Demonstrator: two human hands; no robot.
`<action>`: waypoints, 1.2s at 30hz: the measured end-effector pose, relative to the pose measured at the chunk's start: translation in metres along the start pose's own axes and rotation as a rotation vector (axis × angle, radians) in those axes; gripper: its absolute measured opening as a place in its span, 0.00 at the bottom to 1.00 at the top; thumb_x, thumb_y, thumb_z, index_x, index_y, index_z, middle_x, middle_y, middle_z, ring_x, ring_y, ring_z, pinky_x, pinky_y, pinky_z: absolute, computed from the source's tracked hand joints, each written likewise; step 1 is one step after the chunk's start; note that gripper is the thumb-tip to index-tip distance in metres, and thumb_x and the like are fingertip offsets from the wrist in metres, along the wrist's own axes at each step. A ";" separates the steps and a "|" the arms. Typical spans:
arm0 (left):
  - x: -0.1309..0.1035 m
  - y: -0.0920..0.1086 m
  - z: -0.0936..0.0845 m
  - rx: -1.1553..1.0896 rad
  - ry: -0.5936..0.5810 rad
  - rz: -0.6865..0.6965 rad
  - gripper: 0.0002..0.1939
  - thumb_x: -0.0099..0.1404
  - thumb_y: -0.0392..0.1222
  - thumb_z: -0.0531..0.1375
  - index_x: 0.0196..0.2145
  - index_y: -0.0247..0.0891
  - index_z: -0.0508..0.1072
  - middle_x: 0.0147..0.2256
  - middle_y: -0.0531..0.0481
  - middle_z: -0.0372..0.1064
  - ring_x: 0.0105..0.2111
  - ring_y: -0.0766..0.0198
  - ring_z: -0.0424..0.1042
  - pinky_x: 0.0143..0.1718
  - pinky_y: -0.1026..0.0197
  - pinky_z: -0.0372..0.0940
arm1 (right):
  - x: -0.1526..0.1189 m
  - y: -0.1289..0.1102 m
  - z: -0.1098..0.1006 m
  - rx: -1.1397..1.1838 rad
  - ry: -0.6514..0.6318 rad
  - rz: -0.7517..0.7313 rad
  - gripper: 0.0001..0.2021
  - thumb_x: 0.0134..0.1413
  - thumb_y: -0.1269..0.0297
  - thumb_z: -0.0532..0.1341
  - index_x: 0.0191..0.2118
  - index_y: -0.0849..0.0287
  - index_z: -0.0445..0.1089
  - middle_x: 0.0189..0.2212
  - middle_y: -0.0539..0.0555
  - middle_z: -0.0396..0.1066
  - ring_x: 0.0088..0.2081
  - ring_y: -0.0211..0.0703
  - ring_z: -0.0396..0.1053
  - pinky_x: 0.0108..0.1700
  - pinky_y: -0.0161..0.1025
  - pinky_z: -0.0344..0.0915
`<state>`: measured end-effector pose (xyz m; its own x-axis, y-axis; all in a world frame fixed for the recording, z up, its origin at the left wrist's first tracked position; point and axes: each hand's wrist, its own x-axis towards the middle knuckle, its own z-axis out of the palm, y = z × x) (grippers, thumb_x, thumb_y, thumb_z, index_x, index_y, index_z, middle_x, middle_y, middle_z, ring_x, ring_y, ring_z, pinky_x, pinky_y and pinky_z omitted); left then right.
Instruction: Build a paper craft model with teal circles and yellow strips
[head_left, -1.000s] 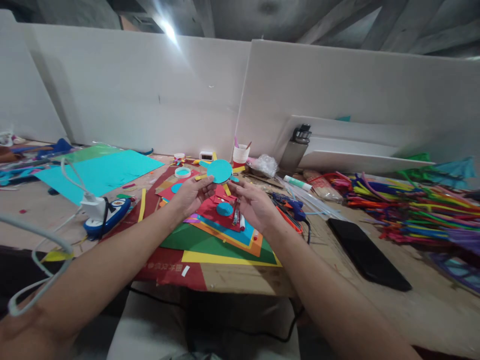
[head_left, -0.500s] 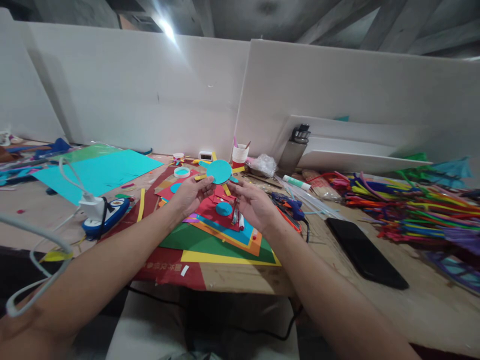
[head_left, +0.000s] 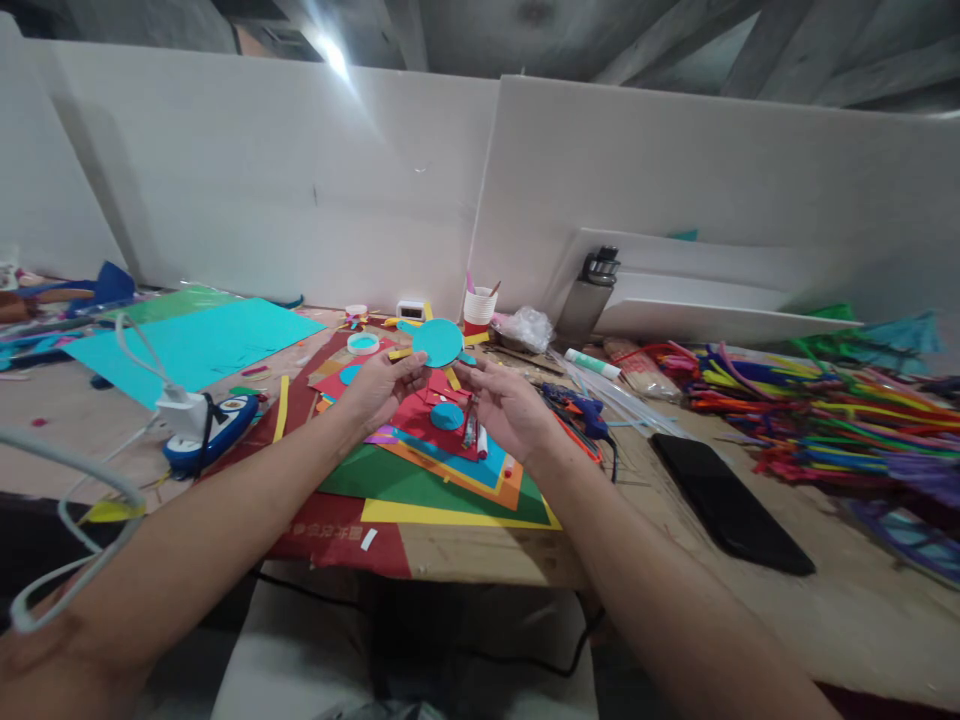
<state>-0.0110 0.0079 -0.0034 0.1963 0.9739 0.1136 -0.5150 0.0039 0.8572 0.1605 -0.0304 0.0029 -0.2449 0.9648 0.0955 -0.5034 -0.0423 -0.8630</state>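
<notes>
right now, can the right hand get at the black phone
Probably yes: the black phone lies uncovered on the table, beside the right forearm. The right hand seems to be pinching the blue paper piece, though, and may need freeing first.

The bare, sleeveless left forearm [head_left: 225, 520] and matching right forearm [head_left: 637, 545] slant forward and inward; the bare left hand [head_left: 386, 390] and bare right hand [head_left: 510, 405] nearly meet, apart, fingers curled, thumbs pinching.
</notes>
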 end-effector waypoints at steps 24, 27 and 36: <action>-0.005 -0.001 0.001 0.173 -0.060 -0.047 0.13 0.48 0.40 0.71 0.28 0.32 0.73 0.26 0.51 0.70 0.25 0.71 0.68 0.25 0.68 0.63 | 0.004 0.007 -0.007 -0.387 0.082 -0.075 0.16 0.39 0.53 0.70 0.34 0.55 0.73 0.34 0.49 0.75 0.36 0.40 0.69 0.37 0.36 0.63; -0.007 -0.003 0.003 0.172 -0.083 -0.062 0.14 0.49 0.42 0.71 0.29 0.32 0.73 0.27 0.51 0.70 0.25 0.70 0.68 0.26 0.68 0.63 | 0.005 0.012 -0.010 -0.372 0.086 -0.079 0.14 0.37 0.57 0.70 0.33 0.57 0.74 0.31 0.49 0.75 0.34 0.40 0.69 0.40 0.39 0.65; -0.008 -0.009 0.006 0.185 -0.120 -0.100 0.17 0.47 0.41 0.72 0.33 0.31 0.74 0.29 0.49 0.74 0.28 0.69 0.71 0.32 0.65 0.65 | 0.007 0.017 -0.011 -0.367 0.097 -0.077 0.16 0.38 0.57 0.69 0.35 0.59 0.73 0.32 0.51 0.76 0.34 0.42 0.70 0.40 0.41 0.66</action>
<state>-0.0025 -0.0011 -0.0088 0.3424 0.9367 0.0732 -0.3284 0.0463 0.9434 0.1588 -0.0215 -0.0168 -0.1294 0.9825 0.1342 -0.1826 0.1094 -0.9771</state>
